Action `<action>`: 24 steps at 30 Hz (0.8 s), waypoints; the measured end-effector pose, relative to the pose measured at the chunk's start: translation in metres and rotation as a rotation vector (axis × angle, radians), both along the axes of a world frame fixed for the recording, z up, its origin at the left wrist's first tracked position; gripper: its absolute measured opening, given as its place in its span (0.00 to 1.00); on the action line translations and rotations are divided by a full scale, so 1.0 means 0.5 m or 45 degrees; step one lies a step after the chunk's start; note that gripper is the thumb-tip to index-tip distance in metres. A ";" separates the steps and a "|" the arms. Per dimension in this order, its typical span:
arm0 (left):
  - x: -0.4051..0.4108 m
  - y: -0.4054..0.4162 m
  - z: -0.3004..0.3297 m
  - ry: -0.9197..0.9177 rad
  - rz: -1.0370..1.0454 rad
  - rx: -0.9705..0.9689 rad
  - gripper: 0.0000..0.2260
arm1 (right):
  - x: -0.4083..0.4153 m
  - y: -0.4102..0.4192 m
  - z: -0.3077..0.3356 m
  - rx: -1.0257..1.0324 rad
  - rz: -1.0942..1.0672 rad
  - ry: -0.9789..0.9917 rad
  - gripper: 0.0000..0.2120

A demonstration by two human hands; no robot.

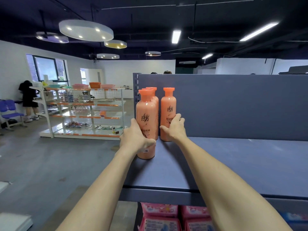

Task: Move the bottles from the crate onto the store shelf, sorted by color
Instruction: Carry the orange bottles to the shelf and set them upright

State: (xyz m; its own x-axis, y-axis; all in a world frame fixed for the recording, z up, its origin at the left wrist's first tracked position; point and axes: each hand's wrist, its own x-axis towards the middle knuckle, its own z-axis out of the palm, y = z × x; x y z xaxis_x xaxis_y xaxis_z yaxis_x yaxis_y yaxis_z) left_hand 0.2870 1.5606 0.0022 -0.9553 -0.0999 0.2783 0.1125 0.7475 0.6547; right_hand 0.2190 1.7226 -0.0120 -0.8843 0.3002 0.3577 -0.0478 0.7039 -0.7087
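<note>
Several orange bottles stand at the left end of the blue store shelf (233, 160). My left hand (135, 138) grips the lower half of the front orange bottle (146, 114), which stands upright near the shelf's left edge. Two more orange bottles (154, 95) stand in a row right behind it. My right hand (175, 127) holds the lower part of a separate orange bottle (168, 104), upright beside that row and close to the back panel. The crate is out of view.
The blue back panel (233, 104) rises behind the bottles. Pink packets (160, 215) fill the shelf below. A white and orange display rack (83, 112) stands across the grey floor to the left, with a person (28, 100) beyond it.
</note>
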 end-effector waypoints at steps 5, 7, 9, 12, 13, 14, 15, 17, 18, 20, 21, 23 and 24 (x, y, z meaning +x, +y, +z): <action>0.003 0.006 0.002 0.005 0.031 -0.022 0.33 | 0.019 0.003 0.014 -0.042 0.013 -0.051 0.30; 0.006 0.009 0.003 0.001 0.030 -0.025 0.33 | 0.031 0.008 0.009 -0.007 0.015 -0.118 0.33; 0.007 0.008 0.003 -0.003 0.027 -0.020 0.34 | 0.047 0.012 -0.004 0.030 0.031 -0.165 0.32; 0.012 0.009 0.008 -0.010 0.017 -0.009 0.34 | 0.071 0.023 -0.018 0.082 0.039 -0.147 0.29; 0.015 0.010 0.009 -0.010 0.009 0.006 0.33 | 0.081 0.028 -0.018 0.108 0.041 -0.152 0.28; 0.020 0.011 0.011 -0.015 0.002 0.024 0.33 | 0.094 0.032 -0.014 0.135 0.045 -0.162 0.25; 0.025 0.012 0.013 -0.013 -0.007 0.038 0.33 | 0.106 0.037 -0.009 0.164 0.053 -0.167 0.23; 0.035 0.014 0.017 -0.025 -0.014 0.060 0.33 | 0.132 0.046 0.001 0.208 0.067 -0.171 0.21; 0.043 0.015 0.020 -0.032 -0.006 0.072 0.33 | 0.149 0.048 0.006 0.222 0.079 -0.177 0.21; 0.055 0.017 0.020 -0.038 0.013 0.083 0.33 | 0.184 0.051 0.016 0.232 0.113 -0.200 0.22; 0.061 0.020 0.019 -0.040 0.020 0.097 0.34 | 0.201 0.055 0.020 0.230 0.126 -0.216 0.22; 0.070 0.027 0.012 -0.050 0.032 0.178 0.37 | 0.230 0.062 0.026 0.228 0.142 -0.236 0.24; 0.079 0.032 0.011 -0.051 0.049 0.213 0.40 | 0.243 0.066 0.028 0.222 0.147 -0.238 0.24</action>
State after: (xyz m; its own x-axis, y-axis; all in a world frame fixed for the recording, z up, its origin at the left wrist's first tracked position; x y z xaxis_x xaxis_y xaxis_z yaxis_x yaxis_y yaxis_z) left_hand 0.3267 1.5765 0.0076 -0.9598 -0.1783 0.2167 0.0574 0.6311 0.7736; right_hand 0.3403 1.7558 0.0021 -0.9646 0.1417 0.2224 -0.0144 0.8137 -0.5811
